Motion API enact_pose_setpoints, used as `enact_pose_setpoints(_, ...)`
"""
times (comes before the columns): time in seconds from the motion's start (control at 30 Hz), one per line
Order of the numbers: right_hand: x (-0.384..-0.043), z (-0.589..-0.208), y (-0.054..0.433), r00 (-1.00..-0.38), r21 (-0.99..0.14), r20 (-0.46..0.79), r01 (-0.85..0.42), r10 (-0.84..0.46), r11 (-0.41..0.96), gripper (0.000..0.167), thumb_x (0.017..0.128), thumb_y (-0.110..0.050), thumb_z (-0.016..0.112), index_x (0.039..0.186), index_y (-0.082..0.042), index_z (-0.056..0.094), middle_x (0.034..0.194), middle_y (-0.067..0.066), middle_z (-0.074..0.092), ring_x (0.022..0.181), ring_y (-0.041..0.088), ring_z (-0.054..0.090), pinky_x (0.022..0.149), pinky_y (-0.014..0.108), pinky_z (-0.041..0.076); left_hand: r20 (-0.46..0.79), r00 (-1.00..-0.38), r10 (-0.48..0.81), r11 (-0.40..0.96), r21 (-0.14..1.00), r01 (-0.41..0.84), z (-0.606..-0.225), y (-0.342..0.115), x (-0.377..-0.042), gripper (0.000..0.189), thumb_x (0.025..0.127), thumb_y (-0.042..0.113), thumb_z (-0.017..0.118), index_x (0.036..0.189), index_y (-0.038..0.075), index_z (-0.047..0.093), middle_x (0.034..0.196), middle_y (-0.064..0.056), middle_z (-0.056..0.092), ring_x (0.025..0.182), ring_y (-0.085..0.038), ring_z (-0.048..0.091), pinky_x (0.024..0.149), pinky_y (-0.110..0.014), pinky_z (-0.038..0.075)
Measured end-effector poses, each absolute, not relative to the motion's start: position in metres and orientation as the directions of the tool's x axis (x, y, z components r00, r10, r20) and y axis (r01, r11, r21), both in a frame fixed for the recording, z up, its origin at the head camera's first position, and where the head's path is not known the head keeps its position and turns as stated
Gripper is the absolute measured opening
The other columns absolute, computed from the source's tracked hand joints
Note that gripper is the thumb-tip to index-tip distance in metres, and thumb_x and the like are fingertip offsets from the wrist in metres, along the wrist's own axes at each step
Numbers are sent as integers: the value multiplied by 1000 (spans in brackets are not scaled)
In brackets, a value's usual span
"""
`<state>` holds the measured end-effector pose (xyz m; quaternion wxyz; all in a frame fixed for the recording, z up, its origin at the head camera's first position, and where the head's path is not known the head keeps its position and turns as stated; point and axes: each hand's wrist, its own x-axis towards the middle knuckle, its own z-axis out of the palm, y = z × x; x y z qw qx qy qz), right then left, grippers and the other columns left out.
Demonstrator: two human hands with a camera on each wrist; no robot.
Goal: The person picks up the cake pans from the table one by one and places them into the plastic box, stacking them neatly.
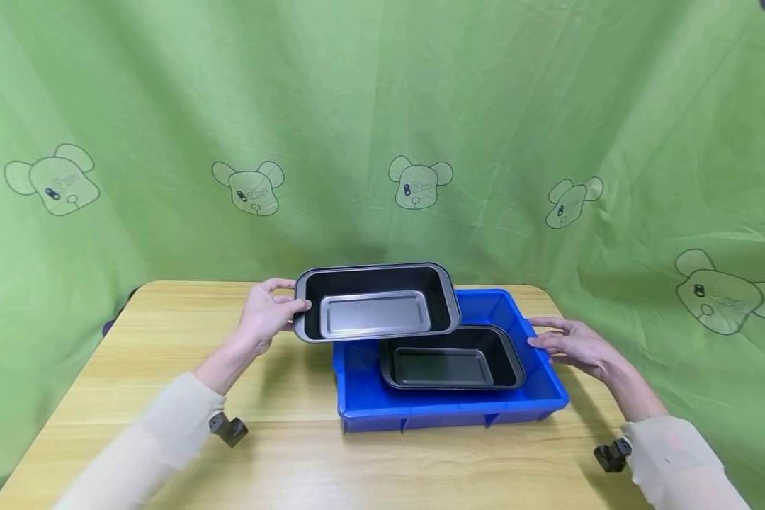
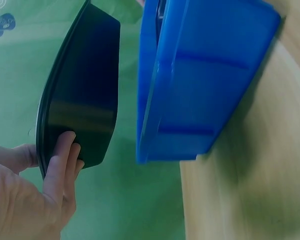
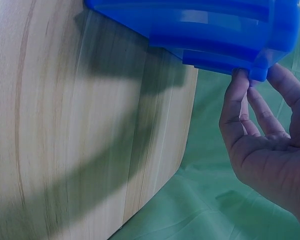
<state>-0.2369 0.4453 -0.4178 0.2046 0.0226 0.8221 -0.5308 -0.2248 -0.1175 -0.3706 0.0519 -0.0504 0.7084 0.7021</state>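
Note:
My left hand (image 1: pixel 264 315) grips the left end of a dark loaf pan (image 1: pixel 376 315), thumb on the rim and fingers under the outer wall, as the left wrist view shows. This pan is raised over the back left of a blue plastic bin (image 1: pixel 452 414), tilted so its inside faces me. A second dark loaf pan (image 1: pixel 443 368) lies in the bin, its upper left part hidden behind the raised one. At the bin's right side, my right hand (image 1: pixel 576 346) pinches the rim between thumb and fingers; the right wrist view shows the fingertips (image 3: pixel 240 77) against the rim's underside.
The bin stands on a light wooden table (image 1: pixel 280 453). A green curtain (image 1: pixel 331 127) with printed bear heads hangs behind the table and along its sides. Small black devices (image 1: pixel 228 428) sit at both wrists.

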Motion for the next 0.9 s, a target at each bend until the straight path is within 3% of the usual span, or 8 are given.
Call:
enact_pose_setpoints(0.57, -239, -421, 447, -913, -866, -364, 260, -183, 427, 73, 103, -18, 69, 161, 4, 32, 102, -9, 80, 94, 10, 77, 85, 29, 66, -154, -988, 24, -28, 988, -155, -390, -68, -223, 47, 90, -10, 70, 135, -8, 56, 116, -36, 73, 69, -17, 74, 60, -29, 67)
enact_pose_setpoints(0.9, -240, -422, 448, -915, -860, -364, 258, -176, 441, 69, 103, -19, 69, 161, 1, 36, 103, -10, 80, 95, 9, 77, 85, 28, 65, -165, -986, 8, 25, 986, -165, -397, -43, -224, 45, 87, -7, 75, 130, -4, 59, 92, -17, 76, 58, -12, 68, 47, -20, 58)
